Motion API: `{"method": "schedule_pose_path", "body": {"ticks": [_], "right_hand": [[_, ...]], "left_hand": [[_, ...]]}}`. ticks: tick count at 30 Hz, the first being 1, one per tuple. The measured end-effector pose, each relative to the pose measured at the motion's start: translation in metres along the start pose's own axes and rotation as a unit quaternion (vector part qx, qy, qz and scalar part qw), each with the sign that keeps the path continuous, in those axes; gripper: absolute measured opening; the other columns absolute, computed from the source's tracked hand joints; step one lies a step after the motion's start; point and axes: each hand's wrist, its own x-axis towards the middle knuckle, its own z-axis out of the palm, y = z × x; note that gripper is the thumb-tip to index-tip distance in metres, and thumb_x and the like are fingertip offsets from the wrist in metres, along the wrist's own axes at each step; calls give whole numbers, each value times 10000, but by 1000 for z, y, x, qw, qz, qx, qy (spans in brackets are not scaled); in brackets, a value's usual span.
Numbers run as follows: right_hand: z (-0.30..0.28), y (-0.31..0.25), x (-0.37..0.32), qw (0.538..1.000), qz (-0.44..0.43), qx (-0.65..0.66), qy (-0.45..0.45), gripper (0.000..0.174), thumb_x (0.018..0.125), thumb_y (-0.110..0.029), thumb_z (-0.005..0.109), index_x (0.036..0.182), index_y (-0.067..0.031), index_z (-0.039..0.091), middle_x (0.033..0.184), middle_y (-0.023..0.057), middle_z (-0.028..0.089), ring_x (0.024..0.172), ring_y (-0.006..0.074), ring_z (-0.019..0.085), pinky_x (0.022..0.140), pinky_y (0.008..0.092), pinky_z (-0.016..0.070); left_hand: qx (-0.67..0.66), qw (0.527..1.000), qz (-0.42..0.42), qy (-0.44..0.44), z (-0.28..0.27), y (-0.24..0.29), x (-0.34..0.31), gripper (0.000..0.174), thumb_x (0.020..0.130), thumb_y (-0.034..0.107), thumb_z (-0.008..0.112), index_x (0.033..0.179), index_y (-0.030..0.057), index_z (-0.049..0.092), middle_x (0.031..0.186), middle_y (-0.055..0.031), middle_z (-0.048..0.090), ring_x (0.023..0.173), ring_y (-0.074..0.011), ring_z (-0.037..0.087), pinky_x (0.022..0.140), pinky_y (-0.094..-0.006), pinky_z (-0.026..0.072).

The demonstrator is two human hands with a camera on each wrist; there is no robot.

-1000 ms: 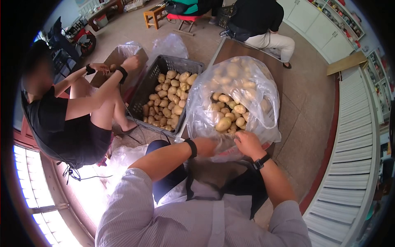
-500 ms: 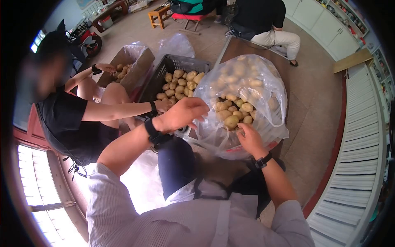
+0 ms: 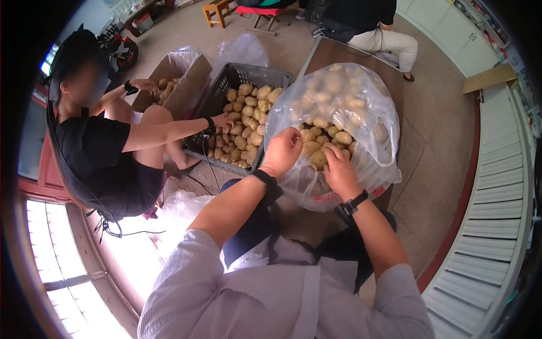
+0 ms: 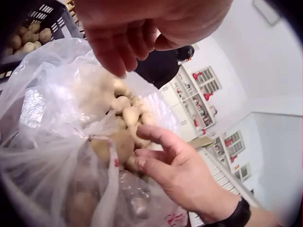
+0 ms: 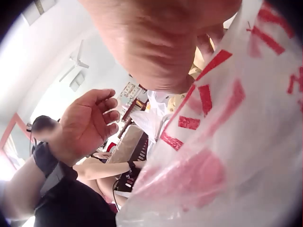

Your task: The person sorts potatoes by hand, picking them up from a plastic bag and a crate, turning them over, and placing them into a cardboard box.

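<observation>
A clear plastic bag [image 3: 361, 85] full of potatoes stands before me, its mouth open toward my hands. Left of the opening hangs my left hand [image 3: 284, 153], fingers loosely curled; its palm shows bare in the right wrist view. At the opening my right hand [image 3: 342, 174] reaches in, its thumb and fingers apart. Those fingertips lie right beside a large potato [image 4: 120, 145] at the bag's mouth in the left wrist view. Smaller potatoes [image 3: 342, 138] sit behind it. Red print [image 5: 189, 123] marks the bag's near side, close under my right hand.
Left of the bag is a dark plastic crate [image 3: 271, 75] of potatoes. Beyond it stands a cardboard box [image 3: 189, 85] with more potatoes. A seated person in black [image 3: 93, 144] has one hand in the crate, the other at the box. Another person [image 3: 361, 22] sits behind the bag.
My left hand swung left toward the crate, then came back to the bag's mouth. My right hand stayed by the opening. The other person's near hand went from the box to the crate.
</observation>
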Motion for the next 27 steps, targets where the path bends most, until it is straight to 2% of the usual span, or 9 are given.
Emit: {"method": "schedule_pose_path", "body": {"ticks": [3,8,15,17,21,22,24,25,27], "right_hand": [[14,6,6,997,-61,-45,-23,425,812,-14,569,1232,-73,592,1301,96,568,1089,375,561,930,430,486],[21,9,10,988,-90,-126,-24,382,856,-64,539,1230,-99,610,1298,79,572,1061,375,557,920,445,483],[14,9,14,992,12,-97,-82,477,749,-107,730,1204,-100,584,1206,146,555,1094,370,544,929,445,476],[18,20,9,997,61,-46,3,534,691,-113,794,1177,-90,575,1181,165,551,1083,378,546,919,450,477],[16,27,5,981,95,118,120,549,703,-142,802,1190,-64,561,1148,172,566,1055,377,553,915,456,470],[5,19,4,928,180,318,70,497,764,-200,777,1196,-71,568,1079,139,579,938,316,563,814,413,469],[-12,2,4,682,316,659,-39,422,886,-316,729,1208,-85,583,941,73,606,705,195,583,613,327,465],[-10,-8,5,649,329,684,-47,428,958,-488,600,1157,-109,608,823,36,579,582,129,508,515,258,372],[-11,-12,5,590,336,730,-81,467,958,-554,548,1101,-114,608,756,32,552,559,127,486,504,260,359]], "left_hand": [[147,984,79,-58,3,7,-1,118,860,146,649,965,91,638,822,-118,689,761,-328,670,675,-412,531],[177,976,83,-92,4,3,2,129,870,198,655,932,85,651,808,-122,690,774,-330,676,686,-414,534],[8,996,-53,-71,11,-13,5,191,871,180,647,1010,50,669,845,-138,700,777,-306,693,692,-390,548],[-142,959,-218,-111,2,3,3,221,885,175,650,1043,19,651,894,-95,684,718,-246,679,659,-347,553],[-249,924,-255,-137,3,3,-7,250,918,124,621,1148,28,598,1046,-64,651,822,-158,656,682,-315,552],[-291,909,-252,-157,4,5,-12,297,921,136,619,1196,32,579,1095,-71,637,899,-166,646,758,-326,542],[-333,892,-249,-175,4,13,-19,343,924,148,617,1244,37,560,1143,-78,624,976,-174,637,835,-336,533],[-358,875,-247,-211,4,20,-21,380,927,164,615,1279,39,547,1163,-80,620,1036,-183,617,903,-350,503],[-409,837,-249,-266,3,26,-24,451,932,192,609,1346,37,520,1234,-85,602,1145,-205,577,1033,-393,437]]}}
